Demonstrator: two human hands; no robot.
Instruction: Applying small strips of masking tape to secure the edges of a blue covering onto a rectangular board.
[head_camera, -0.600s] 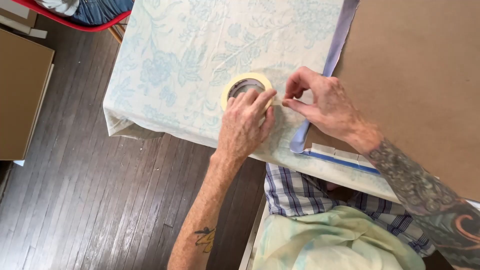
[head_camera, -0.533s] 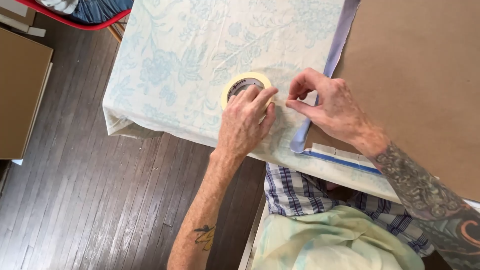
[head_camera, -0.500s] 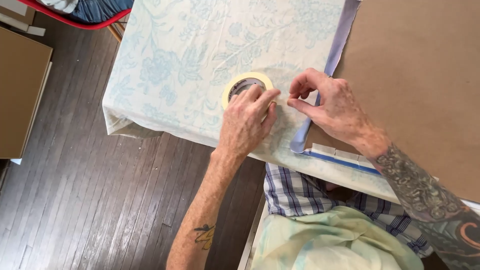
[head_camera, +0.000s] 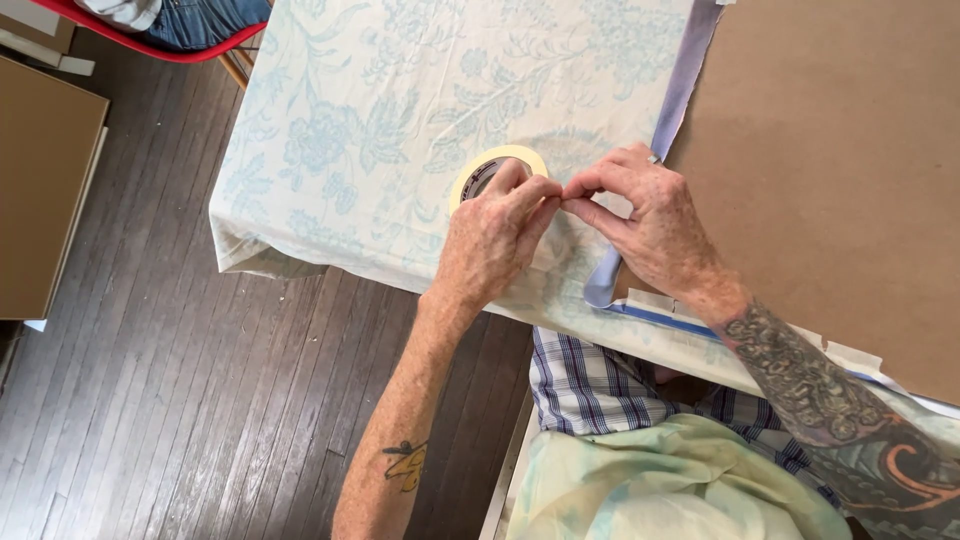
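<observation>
My left hand (head_camera: 495, 235) grips a roll of cream masking tape (head_camera: 478, 170) over the pale floral tablecloth (head_camera: 400, 110). My right hand (head_camera: 650, 220) meets it, its thumb and forefinger pinched at the roll's loose end right beside my left fingertips. Both hands hover near the front edge of the table. A large brown board (head_camera: 830, 150) lies to the right, with a blue-grey strip (head_camera: 680, 90) along its left edge and short pieces of tape (head_camera: 650, 298) at its near corner.
Dark wooden floorboards (head_camera: 200, 400) lie left of the table. A brown cardboard sheet (head_camera: 40, 190) leans at the far left. A red chair (head_camera: 160, 45) with a seated person's legs is at the top left. My plaid shirt (head_camera: 610, 390) and pale apron show below.
My right hand's fingers have closed in toward my left fingertips at the tape roll; the left hand and roll have barely shifted.
</observation>
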